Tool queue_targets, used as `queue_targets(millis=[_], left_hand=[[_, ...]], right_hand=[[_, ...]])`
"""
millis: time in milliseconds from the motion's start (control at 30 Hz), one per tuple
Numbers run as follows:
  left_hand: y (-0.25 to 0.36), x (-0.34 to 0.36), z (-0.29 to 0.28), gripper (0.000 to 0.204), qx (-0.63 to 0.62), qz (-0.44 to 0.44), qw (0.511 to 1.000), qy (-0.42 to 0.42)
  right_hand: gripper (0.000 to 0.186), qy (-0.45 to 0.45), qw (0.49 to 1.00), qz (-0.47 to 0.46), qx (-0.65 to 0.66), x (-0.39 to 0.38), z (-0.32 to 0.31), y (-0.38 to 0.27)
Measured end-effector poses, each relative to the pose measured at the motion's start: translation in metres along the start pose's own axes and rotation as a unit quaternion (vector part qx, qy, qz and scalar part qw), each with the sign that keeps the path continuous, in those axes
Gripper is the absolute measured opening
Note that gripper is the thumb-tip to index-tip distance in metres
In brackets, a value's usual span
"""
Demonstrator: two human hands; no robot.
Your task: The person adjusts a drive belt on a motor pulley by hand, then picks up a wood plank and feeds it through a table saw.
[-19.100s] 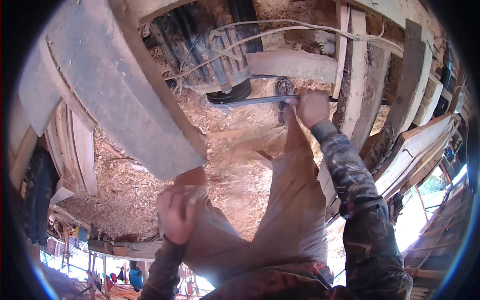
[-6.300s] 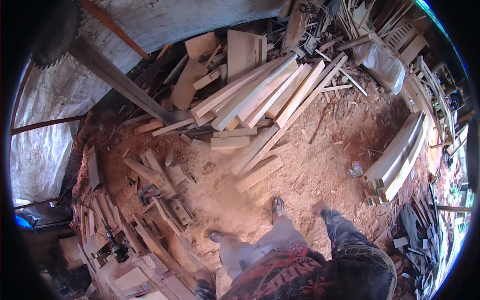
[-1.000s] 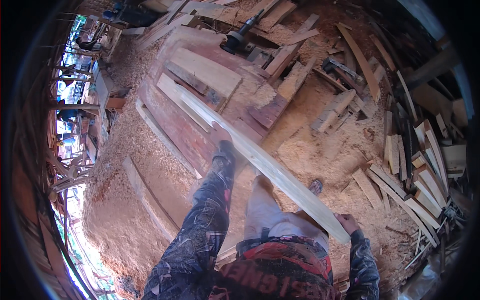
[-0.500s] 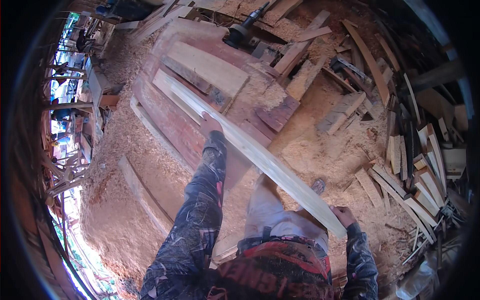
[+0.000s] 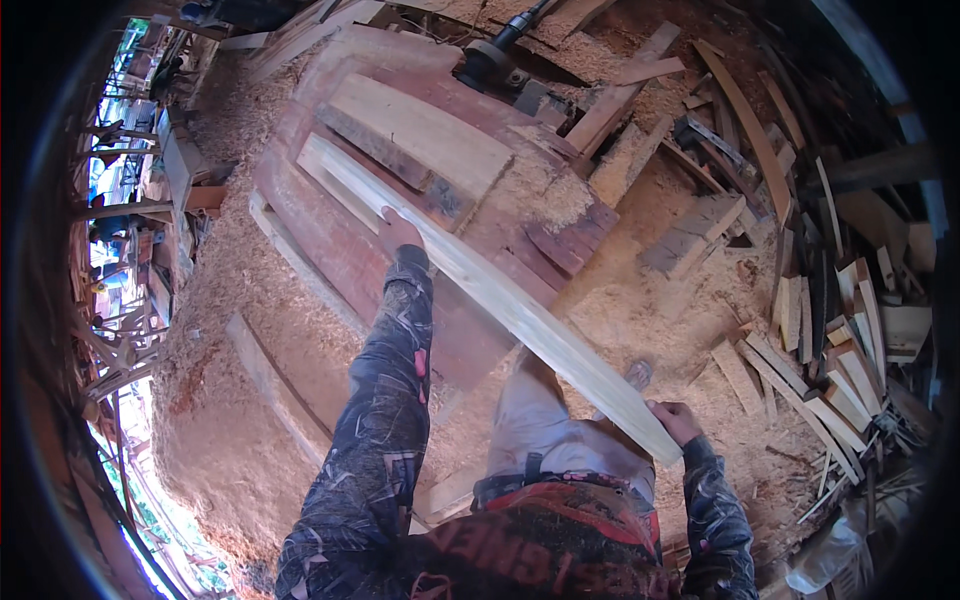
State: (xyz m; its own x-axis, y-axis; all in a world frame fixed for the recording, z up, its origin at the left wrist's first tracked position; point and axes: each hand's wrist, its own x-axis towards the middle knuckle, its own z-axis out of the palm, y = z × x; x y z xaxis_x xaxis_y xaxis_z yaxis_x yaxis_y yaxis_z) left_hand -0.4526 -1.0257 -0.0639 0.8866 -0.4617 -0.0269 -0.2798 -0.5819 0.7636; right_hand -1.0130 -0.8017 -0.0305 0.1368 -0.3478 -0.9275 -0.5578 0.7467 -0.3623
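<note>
A long, pale plank (image 5: 515,312) runs slantwise from the reddish wooden work surface (image 5: 330,232) at the far left down toward my right side. My left hand (image 5: 402,232) grips its left edge partway along, with the thumb over the top. Close to the near end, my right hand (image 5: 678,422) is closed around the right edge; its fingertips are partly hidden. The plank's far end rests beside a thick, light board (image 5: 420,130) on the work surface. Its near end hangs in front of my legs.
A dark power tool (image 5: 495,55) lies at the back of the work surface. Offcuts and strips (image 5: 850,370) are piled on the right, with a block (image 5: 692,235) on the sawdust-covered ground (image 5: 620,320). Another board (image 5: 275,385) lies at the left.
The plank has slid away from me and leftward along its length, its far end now farther over the work surface. Both hands have moved with it, still gripping.
</note>
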Motion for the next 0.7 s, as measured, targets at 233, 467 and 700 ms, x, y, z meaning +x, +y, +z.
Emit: queue_targets(millis=[233, 467, 700], left_hand=[[0.000, 0.049, -0.002, 0.055, 0.030, 0.018, 0.999, 0.018], [0.012, 0.080, 0.003, 0.058, 0.097, -0.024, 0.995, -0.002], [-0.002, 0.137, 0.007, 0.058, 0.046, 0.015, 0.999, 0.013]], right_hand=[[0.061, -0.005, 1.000, -0.009, 0.011, 0.021, 0.021, -0.031], [0.059, 0.010, 0.999, -0.023, 0.027, 0.032, 0.038, -0.067], [0.059, 0.002, 0.999, -0.025, 0.045, 0.042, 0.059, -0.115]])
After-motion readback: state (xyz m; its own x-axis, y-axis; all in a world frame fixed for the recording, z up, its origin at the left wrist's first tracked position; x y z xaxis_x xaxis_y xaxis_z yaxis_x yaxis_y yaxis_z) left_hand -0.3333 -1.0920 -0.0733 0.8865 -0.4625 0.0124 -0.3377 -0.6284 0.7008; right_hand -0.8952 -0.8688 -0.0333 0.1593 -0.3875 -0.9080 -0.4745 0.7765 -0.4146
